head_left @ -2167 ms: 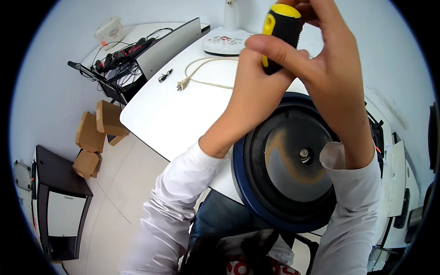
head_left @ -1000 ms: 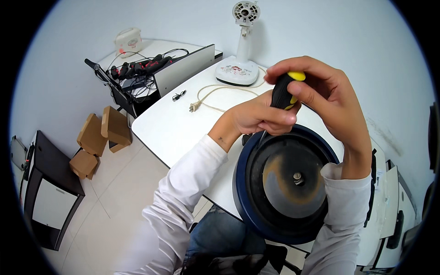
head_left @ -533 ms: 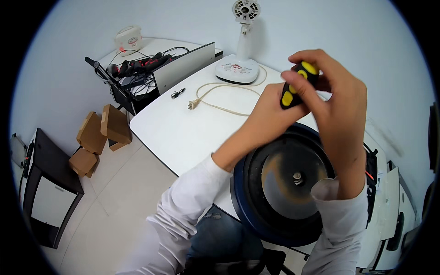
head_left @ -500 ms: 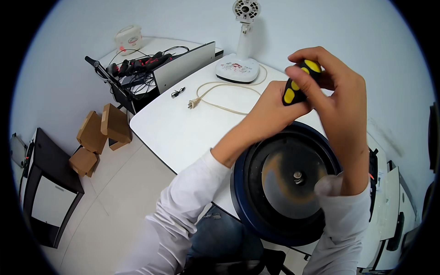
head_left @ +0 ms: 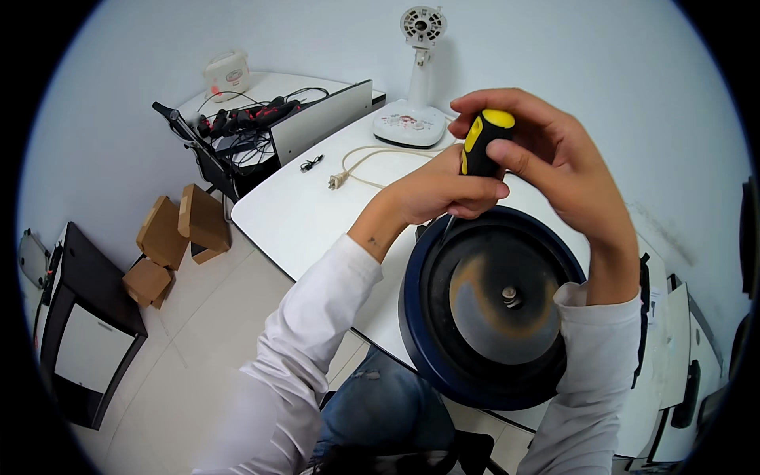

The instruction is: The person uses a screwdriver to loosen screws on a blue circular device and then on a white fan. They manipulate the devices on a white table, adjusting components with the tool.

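Observation:
A black-and-yellow screwdriver (head_left: 479, 150) is gripped by both hands. My left hand (head_left: 439, 190) wraps round the lower handle; my right hand (head_left: 566, 170) has thumb and curled fingers around its upper end. The thin metal shaft reaches down to the upper-left rim of a dark-blue round appliance base (head_left: 423, 332), where its tip is too small to make out. Inside the base sit a stained grey disc (head_left: 483, 328) and a central metal post (head_left: 510, 296). The base rests at the front edge of the white table (head_left: 281, 229), partly behind my right wrist.
A white fan stand (head_left: 408, 125) with cord and plug (head_left: 336, 180) stands at the back, near a short black cable (head_left: 311, 162). Left are a cable-laden desk (head_left: 321, 119), cardboard boxes (head_left: 202, 218) and a dark cabinet (head_left: 91, 293). More furniture (head_left: 685, 348) stands at right.
Since half a second ago, both hands have shifted left with the screwdriver, my right hand slightly down as well. The handle stands more upright, and the shaft shows again below my left hand.

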A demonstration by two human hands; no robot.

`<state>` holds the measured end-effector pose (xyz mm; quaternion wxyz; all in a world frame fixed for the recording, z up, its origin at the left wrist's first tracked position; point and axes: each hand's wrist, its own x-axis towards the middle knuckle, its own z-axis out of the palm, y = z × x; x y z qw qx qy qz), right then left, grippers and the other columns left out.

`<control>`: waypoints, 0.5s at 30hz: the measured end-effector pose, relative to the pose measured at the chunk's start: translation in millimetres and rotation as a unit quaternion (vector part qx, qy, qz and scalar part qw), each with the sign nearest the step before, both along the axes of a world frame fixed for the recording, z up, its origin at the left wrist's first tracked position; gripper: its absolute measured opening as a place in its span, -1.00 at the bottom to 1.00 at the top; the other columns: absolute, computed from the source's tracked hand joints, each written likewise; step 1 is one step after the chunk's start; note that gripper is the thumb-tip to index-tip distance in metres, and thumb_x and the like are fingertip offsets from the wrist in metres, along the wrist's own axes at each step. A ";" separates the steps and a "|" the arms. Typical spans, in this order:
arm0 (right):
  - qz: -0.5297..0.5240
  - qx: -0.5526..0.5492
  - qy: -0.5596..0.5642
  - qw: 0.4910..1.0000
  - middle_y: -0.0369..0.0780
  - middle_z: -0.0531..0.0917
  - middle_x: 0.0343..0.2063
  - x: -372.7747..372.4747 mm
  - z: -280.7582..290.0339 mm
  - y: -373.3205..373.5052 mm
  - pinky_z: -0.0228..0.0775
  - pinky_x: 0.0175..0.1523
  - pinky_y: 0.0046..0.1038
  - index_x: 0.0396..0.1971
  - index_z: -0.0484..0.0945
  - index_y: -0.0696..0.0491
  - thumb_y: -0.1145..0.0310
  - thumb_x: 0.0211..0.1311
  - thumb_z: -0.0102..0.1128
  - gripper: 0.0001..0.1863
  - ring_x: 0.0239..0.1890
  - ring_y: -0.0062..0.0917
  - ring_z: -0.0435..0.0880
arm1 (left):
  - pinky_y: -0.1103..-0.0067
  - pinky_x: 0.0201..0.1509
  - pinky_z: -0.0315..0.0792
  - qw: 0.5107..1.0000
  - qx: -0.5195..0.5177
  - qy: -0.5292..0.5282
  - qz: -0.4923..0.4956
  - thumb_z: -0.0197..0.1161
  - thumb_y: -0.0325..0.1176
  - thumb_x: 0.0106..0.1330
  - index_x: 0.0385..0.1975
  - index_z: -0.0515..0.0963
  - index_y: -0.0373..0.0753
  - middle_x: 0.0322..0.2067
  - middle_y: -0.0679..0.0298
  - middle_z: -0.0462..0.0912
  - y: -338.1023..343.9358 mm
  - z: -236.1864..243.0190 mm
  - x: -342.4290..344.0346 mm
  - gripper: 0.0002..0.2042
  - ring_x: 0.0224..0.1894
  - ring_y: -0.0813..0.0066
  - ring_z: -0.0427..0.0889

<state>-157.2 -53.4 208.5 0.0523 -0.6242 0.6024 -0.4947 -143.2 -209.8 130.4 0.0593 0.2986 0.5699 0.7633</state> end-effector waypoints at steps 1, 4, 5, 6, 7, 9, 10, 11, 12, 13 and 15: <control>-0.007 0.002 -0.032 0.999 -0.17 0.56 -0.23 2.7 -1.7 1.6 0.34 0.04 -0.48 -0.04 0.43 0.14 0.41 0.14 0.07 -0.64 -0.10 -0.50 0.51 | 0.74 -0.66 0.09 0.998 -0.015 0.012 0.052 0.23 -0.40 0.08 -0.47 0.35 -0.24 -0.74 0.42 0.31 4.5 0.0 4.2 -0.83 -0.74 0.72 0.24; -0.033 -0.005 -0.071 0.997 -0.17 0.55 -0.22 10.4 -4.7 8.6 0.37 0.02 -0.49 -0.03 0.41 0.16 0.46 0.15 0.06 -0.65 -0.12 -0.52 0.52 | 0.73 -0.55 0.20 0.978 -0.050 0.056 0.197 0.22 -0.37 0.09 -0.51 0.41 -0.27 -0.70 0.41 0.38 15.9 -1.0 18.1 -0.86 -0.64 0.70 0.35; -0.040 -0.017 -0.065 0.997 -0.17 0.55 -0.21 11.9 -7.9 8.3 0.38 0.02 -0.49 -0.03 0.41 0.16 0.47 0.16 0.05 -0.66 -0.12 -0.52 0.52 | 0.73 -0.54 0.20 0.966 -0.037 0.079 0.242 0.21 -0.37 0.09 -0.54 0.41 -0.28 -0.70 0.42 0.38 22.2 -3.4 22.1 -0.85 -0.62 0.72 0.35; -0.049 -0.028 -0.059 0.997 -0.16 0.55 -0.21 12.8 -8.8 9.0 0.38 0.03 -0.49 -0.03 0.40 0.17 0.48 0.16 0.05 -0.66 -0.12 -0.52 0.52 | 0.74 -0.53 0.20 0.953 -0.024 0.102 0.286 0.21 -0.36 0.10 -0.56 0.42 -0.29 -0.69 0.43 0.39 27.3 -4.7 25.0 -0.84 -0.60 0.73 0.35; -0.055 -0.007 -0.073 0.996 -0.17 0.54 -0.20 13.9 -7.4 10.6 0.39 0.03 -0.49 -0.02 0.38 0.18 0.50 0.16 0.04 -0.66 -0.13 -0.53 0.53 | 0.74 -0.57 0.21 0.955 -0.018 0.100 0.279 0.17 -0.41 0.13 -0.46 0.41 -0.27 -0.63 0.42 0.40 29.4 -4.5 28.3 -0.90 -0.61 0.73 0.36; -0.056 -0.021 -0.059 0.996 -0.16 0.54 -0.20 17.8 -9.0 9.0 0.39 0.02 -0.51 -0.02 0.38 0.18 0.50 0.17 0.04 -0.66 -0.12 -0.54 0.53 | 0.75 -0.62 0.14 0.962 -0.010 0.068 0.264 0.14 -0.44 0.11 -0.49 0.39 -0.26 -0.66 0.44 0.36 32.2 -6.2 28.4 -0.92 -0.65 0.74 0.31; -0.056 -0.029 -0.052 0.997 -0.15 0.54 -0.20 20.0 -10.4 7.1 0.40 0.01 -0.51 -0.02 0.38 0.18 0.51 0.17 0.04 -0.66 -0.12 -0.54 0.52 | 0.75 -0.64 0.11 0.965 -0.008 0.051 0.257 0.12 -0.45 0.10 -0.50 0.38 -0.25 -0.67 0.45 0.34 32.7 -6.8 27.9 -0.93 -0.67 0.75 0.28; -0.070 -0.037 -0.052 0.996 -0.14 0.54 -0.20 21.2 -11.9 6.4 0.40 0.00 -0.53 -0.02 0.37 0.18 0.52 0.17 0.04 -0.66 -0.13 -0.55 0.53 | 0.75 -0.68 0.01 0.963 -0.008 0.075 0.257 0.10 -0.47 0.07 -0.53 0.34 -0.23 -0.71 0.47 0.28 32.6 -5.2 24.1 -0.93 -0.71 0.76 0.18; -0.083 -0.044 -0.052 0.994 -0.14 0.55 -0.21 21.6 -12.0 7.5 0.40 0.00 -0.53 -0.03 0.38 0.18 0.52 0.16 0.05 -0.66 -0.14 -0.55 0.54 | 0.75 -0.68 0.00 0.967 -0.020 0.065 0.247 0.10 -0.47 0.06 -0.53 0.34 -0.23 -0.72 0.47 0.26 32.6 -2.5 22.9 -0.92 -0.71 0.77 0.17; -0.097 -0.051 -0.054 0.992 -0.14 0.55 -0.22 21.9 -12.9 9.2 0.41 0.00 -0.53 -0.04 0.38 0.18 0.53 0.15 0.06 -0.66 -0.14 -0.55 0.54 | 0.75 -0.68 -0.01 0.969 -0.032 0.053 0.237 0.11 -0.47 0.05 -0.54 0.33 -0.22 -0.72 0.48 0.25 33.7 1.9 23.8 -0.92 -0.72 0.77 0.16; -0.128 -0.074 -0.054 0.988 -0.16 0.56 -0.24 22.6 -17.0 11.8 0.41 -0.02 -0.55 -0.07 0.40 0.18 0.54 0.12 0.10 -0.67 -0.16 -0.55 0.56 | 0.75 -0.67 0.00 0.982 -0.059 0.029 0.177 0.13 -0.45 0.06 -0.56 0.34 -0.22 -0.73 0.48 0.26 30.9 4.5 18.3 -0.90 -0.72 0.77 0.17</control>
